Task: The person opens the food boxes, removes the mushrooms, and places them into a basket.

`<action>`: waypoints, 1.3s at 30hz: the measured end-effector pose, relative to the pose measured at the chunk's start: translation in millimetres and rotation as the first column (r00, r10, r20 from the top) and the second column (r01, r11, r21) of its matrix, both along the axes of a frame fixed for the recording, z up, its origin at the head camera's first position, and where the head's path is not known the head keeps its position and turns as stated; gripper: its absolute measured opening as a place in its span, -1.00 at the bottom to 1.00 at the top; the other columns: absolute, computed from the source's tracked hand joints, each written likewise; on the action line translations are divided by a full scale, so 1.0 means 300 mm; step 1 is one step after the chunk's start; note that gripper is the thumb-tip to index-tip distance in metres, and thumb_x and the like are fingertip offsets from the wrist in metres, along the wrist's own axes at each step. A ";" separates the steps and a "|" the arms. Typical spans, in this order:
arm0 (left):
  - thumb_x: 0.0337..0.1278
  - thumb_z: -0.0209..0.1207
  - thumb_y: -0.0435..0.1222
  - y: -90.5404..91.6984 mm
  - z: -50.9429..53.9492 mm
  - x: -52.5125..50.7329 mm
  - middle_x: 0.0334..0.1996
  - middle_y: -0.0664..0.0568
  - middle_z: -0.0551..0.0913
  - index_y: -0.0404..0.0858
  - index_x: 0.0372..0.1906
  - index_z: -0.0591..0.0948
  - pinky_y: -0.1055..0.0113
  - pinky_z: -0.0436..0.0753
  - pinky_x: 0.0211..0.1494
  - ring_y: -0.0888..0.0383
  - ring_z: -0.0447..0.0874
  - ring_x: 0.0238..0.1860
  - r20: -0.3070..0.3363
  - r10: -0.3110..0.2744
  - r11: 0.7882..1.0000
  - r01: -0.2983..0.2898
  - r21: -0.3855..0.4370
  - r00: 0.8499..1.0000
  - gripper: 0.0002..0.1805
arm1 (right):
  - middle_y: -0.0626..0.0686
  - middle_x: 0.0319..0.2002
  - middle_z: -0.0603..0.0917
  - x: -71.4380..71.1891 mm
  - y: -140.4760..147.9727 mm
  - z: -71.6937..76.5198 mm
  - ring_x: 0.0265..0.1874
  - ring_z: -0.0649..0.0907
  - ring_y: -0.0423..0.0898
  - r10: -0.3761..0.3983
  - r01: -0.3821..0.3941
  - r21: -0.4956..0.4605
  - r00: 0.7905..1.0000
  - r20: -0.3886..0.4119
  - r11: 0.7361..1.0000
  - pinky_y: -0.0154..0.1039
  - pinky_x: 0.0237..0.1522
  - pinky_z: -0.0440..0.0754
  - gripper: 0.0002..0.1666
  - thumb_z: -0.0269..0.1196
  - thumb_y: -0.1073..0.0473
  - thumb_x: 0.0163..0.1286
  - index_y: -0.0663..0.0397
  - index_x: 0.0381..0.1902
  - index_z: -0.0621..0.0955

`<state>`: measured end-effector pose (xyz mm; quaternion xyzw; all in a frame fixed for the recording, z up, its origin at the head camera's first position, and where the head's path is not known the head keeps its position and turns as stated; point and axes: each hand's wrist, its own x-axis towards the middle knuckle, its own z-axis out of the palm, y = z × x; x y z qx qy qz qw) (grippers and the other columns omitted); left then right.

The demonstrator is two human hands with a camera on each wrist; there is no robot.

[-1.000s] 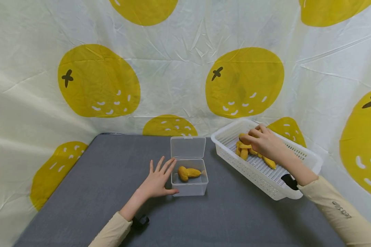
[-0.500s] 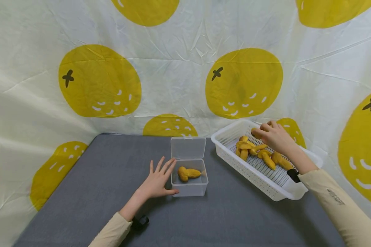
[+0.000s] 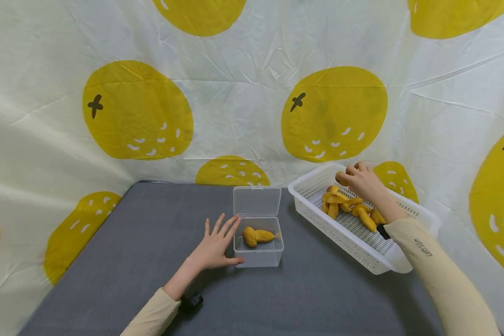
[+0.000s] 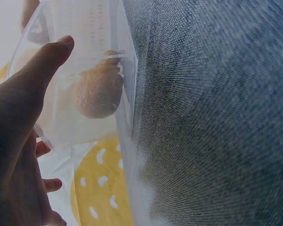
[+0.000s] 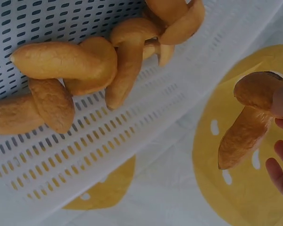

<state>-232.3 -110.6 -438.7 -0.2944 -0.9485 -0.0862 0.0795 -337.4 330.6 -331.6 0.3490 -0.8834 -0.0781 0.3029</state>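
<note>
My right hand (image 3: 364, 183) pinches a brown-yellow mushroom (image 3: 343, 178) above the white perforated basket (image 3: 340, 238). In the right wrist view, this mushroom (image 5: 245, 134) hangs stem down from its cap, clear of the others. Several similar mushrooms (image 3: 335, 201) lie heaped in the basket. With fingers spread, my left hand (image 3: 212, 247) lies along the left side of a small clear plastic box (image 3: 258, 258), its thumb by the front wall. Inside that box, a mushroom (image 3: 257, 236) lies on its side. The hinged lid (image 3: 257, 201) stands raised at the back.
Dark grey cloth (image 3: 151, 233) covers the table. Behind it hangs a pale curtain (image 3: 235, 116) printed with big yellow fruit. The basket stands slantwise at the right, a short gap from the box.
My right hand has lifted a mushroom from the basket's heap, first moving right, then slightly back left. My left hand and the box have kept their places.
</note>
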 end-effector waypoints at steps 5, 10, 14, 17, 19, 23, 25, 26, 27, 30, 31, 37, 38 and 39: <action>-0.26 0.06 0.38 0.000 -0.001 0.001 0.43 0.09 -0.16 -0.08 0.41 -0.16 -0.37 -0.10 0.20 -0.15 -0.23 0.41 -0.009 0.001 1.000 -0.001 -0.007 1.000 0.17 | 0.08 -0.49 0.42 -0.024 -0.004 -0.018 -0.32 0.42 0.18 -0.017 0.018 -0.004 1.000 0.017 1.000 -0.03 -0.47 0.35 -0.53 0.37 0.48 -0.17 0.01 -0.35 0.44; -0.26 0.06 0.38 0.001 0.001 0.003 0.43 0.09 -0.15 -0.08 0.41 -0.17 -0.37 -0.10 0.21 -0.15 -0.22 0.41 -0.016 0.001 1.000 -0.001 -0.008 1.000 0.17 | 0.10 -0.49 0.44 -0.033 -0.005 -0.028 -0.34 0.41 0.18 -0.052 0.053 -0.020 0.998 0.037 0.998 -0.02 -0.45 0.35 -0.58 0.35 0.49 -0.13 0.01 -0.34 0.49; -0.26 0.07 0.37 0.003 0.001 0.004 0.43 0.09 -0.15 -0.09 0.41 -0.15 -0.37 -0.14 0.21 -0.15 -0.23 0.41 -0.007 -0.002 1.000 0.003 0.005 1.000 0.17 | 0.11 -0.49 0.45 -0.040 0.002 -0.043 -0.37 0.39 0.15 -0.071 0.073 -0.035 0.996 0.055 0.997 -0.05 -0.46 0.32 -0.61 0.32 0.49 -0.10 0.01 -0.32 0.54; -0.26 0.07 0.37 0.003 -0.001 0.004 0.43 0.08 -0.14 -0.10 0.41 -0.14 -0.38 -0.16 0.21 -0.16 -0.23 0.41 -0.002 -0.005 1.000 0.005 0.009 1.000 0.17 | 0.11 -0.50 0.43 -0.042 0.010 -0.052 -0.40 0.36 0.14 -0.083 0.087 -0.046 0.994 0.069 0.995 -0.08 -0.49 0.31 -0.63 0.30 0.49 -0.07 0.01 -0.32 0.55; -0.26 0.06 0.38 0.004 -0.003 0.005 0.43 0.07 -0.14 -0.10 0.41 -0.14 -0.38 -0.17 0.21 -0.15 -0.24 0.41 0.000 -0.005 1.000 0.005 0.008 1.000 0.17 | 0.12 -0.49 0.44 -0.044 0.015 -0.057 -0.40 0.36 0.15 -0.102 0.106 -0.045 0.992 0.076 0.993 -0.08 -0.51 0.30 -0.63 0.30 0.49 -0.07 0.01 -0.30 0.56; -0.26 0.06 0.38 0.004 -0.005 0.005 0.43 0.07 -0.14 -0.10 0.41 -0.15 -0.38 -0.15 0.21 -0.15 -0.24 0.41 -0.002 -0.005 1.000 0.005 0.003 1.000 0.17 | 0.17 -0.40 0.47 -0.042 0.021 -0.060 -0.36 0.38 0.19 -0.162 0.166 -0.026 0.981 0.105 0.986 -0.08 -0.51 0.31 -0.58 0.31 0.44 -0.05 0.02 -0.19 0.56; -0.26 0.06 0.38 0.004 -0.005 0.005 0.43 0.07 -0.13 -0.10 0.41 -0.15 -0.38 -0.13 0.21 -0.15 -0.24 0.41 -0.004 -0.004 1.000 0.004 0.000 1.000 0.17 | 0.19 -0.33 0.48 -0.036 0.019 -0.056 -0.33 0.37 0.20 -0.189 0.194 -0.026 0.973 0.132 0.981 -0.07 -0.51 0.31 -0.56 0.32 0.40 -0.03 0.02 -0.13 0.55; -0.26 0.06 0.37 0.005 -0.005 0.004 0.43 0.06 -0.13 -0.10 0.41 -0.14 -0.38 -0.13 0.21 -0.15 -0.23 0.41 -0.005 -0.005 1.000 0.005 0.002 1.000 0.17 | 0.20 -0.30 0.48 -0.031 0.017 -0.052 -0.32 0.37 0.21 -0.198 0.204 -0.026 0.970 0.142 0.979 -0.06 -0.50 0.32 -0.55 0.32 0.38 -0.02 0.02 -0.11 0.54; -0.26 0.07 0.37 0.005 -0.005 0.004 0.42 0.06 -0.12 -0.11 0.41 -0.14 -0.38 -0.13 0.20 -0.15 -0.23 0.41 -0.006 -0.006 1.000 0.006 0.006 1.000 0.17 | 0.21 -0.27 0.49 -0.026 0.014 -0.047 -0.31 0.37 0.22 -0.203 0.209 -0.027 0.968 0.150 0.977 -0.04 -0.50 0.33 -0.54 0.33 0.36 -0.01 0.02 -0.09 0.54; -0.26 0.07 0.37 0.006 -0.004 0.003 0.42 0.06 -0.12 -0.11 0.41 -0.14 -0.38 -0.14 0.21 -0.15 -0.24 0.41 0.000 -0.006 1.000 0.006 0.008 1.000 0.17 | 0.22 -0.24 0.50 -0.002 -0.004 -0.027 -0.31 0.38 0.23 -0.192 0.203 -0.046 0.965 0.181 0.978 -0.01 -0.49 0.37 -0.59 0.31 0.33 0.03 0.04 -0.10 0.54; -0.26 0.07 0.37 0.006 -0.003 0.003 0.43 0.06 -0.13 -0.11 0.41 -0.14 -0.38 -0.15 0.21 -0.15 -0.24 0.41 0.003 -0.006 1.000 0.006 0.010 1.000 0.17 | 0.22 -0.24 0.51 0.008 -0.012 -0.020 -0.31 0.39 0.22 -0.184 0.197 -0.049 0.964 0.191 0.979 0.00 -0.48 0.38 -0.61 0.31 0.32 0.04 0.04 -0.11 0.55; -0.27 0.06 0.38 0.006 -0.003 0.004 0.42 0.06 -0.12 -0.11 0.41 -0.14 -0.38 -0.13 0.20 -0.16 -0.23 0.41 0.000 0.000 1.000 0.000 0.003 1.000 0.17 | 0.15 -0.35 0.57 0.077 -0.077 0.009 -0.36 0.45 0.14 -0.081 0.110 -0.100 0.963 0.255 0.989 -0.02 -0.33 0.39 -0.72 0.32 0.31 0.01 0.04 -0.25 0.62; -0.27 0.06 0.38 0.007 -0.004 0.004 0.42 0.06 -0.12 -0.11 0.41 -0.14 -0.38 -0.12 0.20 -0.16 -0.22 0.41 -0.001 0.000 1.000 0.000 0.004 1.000 0.17 | 0.14 -0.36 0.57 0.088 -0.089 0.011 -0.37 0.46 0.12 -0.061 0.092 -0.109 0.965 0.256 0.990 -0.03 -0.33 0.38 -0.73 0.32 0.31 0.00 0.03 -0.27 0.62; -0.27 0.06 0.38 0.007 -0.004 0.004 0.43 0.06 -0.12 -0.11 0.41 -0.14 -0.38 -0.13 0.21 -0.16 -0.22 0.41 -0.001 0.001 1.000 -0.001 0.004 1.000 0.17 | 0.12 -0.37 0.58 0.099 -0.100 0.014 -0.38 0.45 0.10 -0.043 0.075 -0.116 0.966 0.254 0.990 -0.06 -0.33 0.37 -0.74 0.33 0.30 -0.01 0.02 -0.28 0.62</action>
